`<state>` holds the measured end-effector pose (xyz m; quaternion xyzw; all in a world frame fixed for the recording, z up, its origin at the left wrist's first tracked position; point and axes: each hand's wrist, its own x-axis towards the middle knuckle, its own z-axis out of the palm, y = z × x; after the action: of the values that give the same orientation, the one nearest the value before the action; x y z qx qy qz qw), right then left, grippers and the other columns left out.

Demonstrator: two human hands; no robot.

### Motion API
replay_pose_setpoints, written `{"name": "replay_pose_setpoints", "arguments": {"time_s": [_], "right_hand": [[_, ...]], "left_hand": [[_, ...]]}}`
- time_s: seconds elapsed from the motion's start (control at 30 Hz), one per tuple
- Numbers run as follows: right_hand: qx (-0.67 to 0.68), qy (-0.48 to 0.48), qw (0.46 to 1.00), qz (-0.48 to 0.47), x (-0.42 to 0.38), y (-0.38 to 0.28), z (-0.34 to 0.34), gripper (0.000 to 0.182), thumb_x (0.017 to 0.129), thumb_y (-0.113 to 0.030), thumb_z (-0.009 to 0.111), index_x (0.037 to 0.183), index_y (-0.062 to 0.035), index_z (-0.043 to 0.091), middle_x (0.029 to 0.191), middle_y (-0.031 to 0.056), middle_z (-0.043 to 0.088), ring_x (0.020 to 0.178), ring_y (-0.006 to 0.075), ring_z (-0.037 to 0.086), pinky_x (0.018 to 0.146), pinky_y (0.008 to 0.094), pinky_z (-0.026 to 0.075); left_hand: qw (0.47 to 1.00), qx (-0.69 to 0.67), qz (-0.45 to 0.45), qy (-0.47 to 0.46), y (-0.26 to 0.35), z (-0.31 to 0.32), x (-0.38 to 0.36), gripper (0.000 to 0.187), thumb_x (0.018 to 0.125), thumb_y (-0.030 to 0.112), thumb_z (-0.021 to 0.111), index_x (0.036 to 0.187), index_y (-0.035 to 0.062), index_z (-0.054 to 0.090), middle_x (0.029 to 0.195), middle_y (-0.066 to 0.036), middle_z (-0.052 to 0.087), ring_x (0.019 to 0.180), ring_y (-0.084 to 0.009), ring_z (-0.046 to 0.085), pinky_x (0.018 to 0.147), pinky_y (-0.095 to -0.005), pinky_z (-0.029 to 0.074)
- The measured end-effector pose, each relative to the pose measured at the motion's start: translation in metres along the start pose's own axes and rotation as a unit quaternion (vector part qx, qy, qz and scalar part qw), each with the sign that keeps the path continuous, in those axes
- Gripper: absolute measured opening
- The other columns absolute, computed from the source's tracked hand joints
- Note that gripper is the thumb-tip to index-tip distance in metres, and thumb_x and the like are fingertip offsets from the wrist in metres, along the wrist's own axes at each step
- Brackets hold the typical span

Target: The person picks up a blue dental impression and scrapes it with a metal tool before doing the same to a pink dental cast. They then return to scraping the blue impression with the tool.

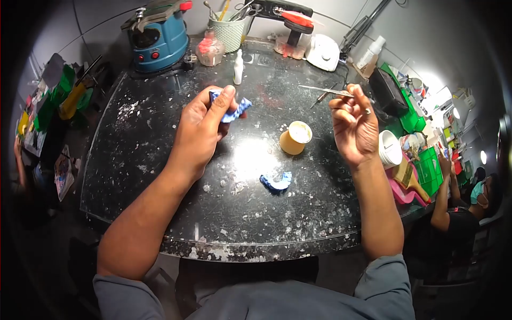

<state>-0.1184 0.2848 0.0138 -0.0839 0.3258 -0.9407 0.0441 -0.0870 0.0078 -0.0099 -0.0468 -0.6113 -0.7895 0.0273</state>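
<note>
My left hand (205, 120) is closed around a blue dental mould (238, 111), pinched between thumb and fingers above the table. Raised on the other side, my right hand (354, 122) grips a slim metal spatula (325, 90) whose tip points left. Between the hands stands a small yellow cup (292, 143) with white material at its top. A second blue dental mould (277, 184), horseshoe-shaped, lies on the black table (240, 213) nearer to me.
Along the back stand a blue machine (160, 48), a glass bottle (210, 50), a white bottle (238, 68), a tool basket (228, 34) and a white device (322, 52). A white cup (390, 150), brush (410, 178) and green trays crowd the right. Another person (464, 213) sits far right.
</note>
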Motion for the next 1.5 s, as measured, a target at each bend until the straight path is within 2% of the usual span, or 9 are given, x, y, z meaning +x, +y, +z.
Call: {"name": "replay_pose_setpoints", "arguments": {"time_s": [0.17, 0.33, 0.37, 0.57, 0.77, 1.13, 1.3, 1.4, 1.5], "right_hand": [[-0.023, -0.094, 0.995, 0.012, 0.001, 0.004, -0.014, 0.009, 0.094, -0.01, 0.064, 0.1, -0.0091, 0.057, 0.081, 0.001, 0.059, 0.07, 0.0075, 0.05, 0.048, 0.0155, 0.037], [-0.289, -0.1, 0.946, -0.105, -0.02, 0.026, 0.028, 0.052, 0.101, -0.027, 0.04, 0.138, 0.0082, 0.046, 0.109, 0.0186, 0.068, 0.091, 0.0191, 0.068, 0.076, 0.0278, 0.056], [-0.319, -0.141, 0.931, -0.107, -0.02, 0.026, 0.023, 0.052, 0.101, -0.029, 0.041, 0.134, 0.0092, 0.05, 0.12, 0.0248, 0.066, 0.108, 0.0253, 0.067, 0.084, 0.0299, 0.056], [-0.478, -0.186, 0.802, -0.308, -0.037, 0.038, 0.026, 0.023, 0.087, 0.004, 0.065, 0.11, 0.0022, 0.063, 0.094, 0.0105, 0.068, 0.086, 0.0159, 0.067, 0.077, 0.0287, 0.055], [-0.547, -0.237, 0.662, -0.454, -0.036, 0.037, 0.033, 0.033, 0.075, 0.01, 0.072, 0.105, -0.0029, 0.07, 0.097, 0.012, 0.07, 0.085, 0.0256, 0.07, 0.073, 0.0323, 0.056], [-0.564, -0.27, 0.582, -0.519, -0.023, 0.041, 0.021, 0.03, 0.076, 0.012, 0.069, 0.105, 0.0011, 0.067, 0.096, 0.0118, 0.072, 0.083, 0.0232, 0.07, 0.073, 0.0332, 0.055], [-0.599, -0.273, 0.589, -0.469, -0.026, 0.051, 0.002, 0.034, 0.081, 0.007, 0.071, 0.113, -0.0011, 0.062, 0.103, 0.0114, 0.071, 0.092, 0.0207, 0.071, 0.076, 0.032, 0.055], [-0.574, -0.206, 0.643, -0.462, -0.024, 0.054, 0.01, 0.036, 0.084, 0.005, 0.069, 0.118, -0.0025, 0.059, 0.104, 0.0119, 0.071, 0.096, 0.021, 0.071, 0.078, 0.0321, 0.055], [-0.588, -0.289, 0.604, -0.454, -0.025, 0.042, 0.015, 0.03, 0.085, 0.01, 0.065, 0.114, 0.0042, 0.059, 0.103, 0.0158, 0.07, 0.091, 0.0229, 0.071, 0.073, 0.0317, 0.055]], "left_hand": [[0.997, 0.026, 0.014, -0.073, 0.0, 0.011, -0.009, 0.027, 0.105, 0.032, 0.049, 0.089, 0.0108, 0.052, 0.084, -0.007, 0.064, 0.067, -0.0092, 0.058, 0.059, -0.0212, 0.047], [0.986, -0.029, -0.017, -0.165, 0.003, 0.008, -0.018, 0.028, 0.102, 0.029, 0.039, 0.094, 0.0037, 0.047, 0.089, -0.019, 0.066, 0.07, -0.0209, 0.067, 0.054, -0.0284, 0.055], [0.978, -0.048, -0.015, -0.202, 0.003, 0.008, -0.019, 0.029, 0.1, 0.028, 0.033, 0.096, 0.0017, 0.044, 0.09, -0.023, 0.065, 0.071, -0.0242, 0.068, 0.055, -0.0304, 0.058], [0.985, -0.001, 0.0, -0.174, 0.01, 0.021, -0.025, 0.043, 0.103, 0.021, 0.041, 0.136, -0.0063, 0.043, 0.114, -0.025, 0.065, 0.092, -0.0257, 0.071, 0.066, -0.0301, 0.062], [0.988, -0.023, 0.029, -0.15, 0.004, 0.021, -0.026, 0.037, 0.105, 0.024, 0.045, 0.132, 0.0002, 0.036, 0.133, -0.028, 0.056, 0.123, -0.0281, 0.058, 0.096, -0.0402, 0.054], [0.999, -0.003, -0.018, -0.028, -0.002, 0.015, -0.021, 0.032, 0.102, 0.028, 0.055, 0.12, 0.0028, 0.064, 0.1, -0.005, 0.07, 0.085, -0.0096, 0.064, 0.075, -0.0259, 0.051], [0.998, -0.022, -0.046, -0.029, -0.01, 0.024, -0.023, 0.043, 0.1, 0.027, 0.042, 0.124, -0.005, 0.057, 0.081, 0.001, 0.045, 0.079, -0.0091, 0.044, 0.078, -0.0272, 0.041], [0.996, -0.036, -0.002, -0.087, -0.01, 0.012, -0.022, 0.045, 0.092, 0.023, 0.041, 0.123, -0.0075, 0.054, 0.081, -0.001, 0.045, 0.078, -0.0117, 0.044, 0.078, -0.0292, 0.041], [0.994, 0.013, 0.09, -0.067, -0.003, 0.024, -0.027, 0.045, 0.088, 0.023, 0.042, 0.121, -0.007, 0.048, 0.084, -0.005, 0.053, 0.081, -0.0137, 0.051, 0.078, -0.03, 0.043]]}}
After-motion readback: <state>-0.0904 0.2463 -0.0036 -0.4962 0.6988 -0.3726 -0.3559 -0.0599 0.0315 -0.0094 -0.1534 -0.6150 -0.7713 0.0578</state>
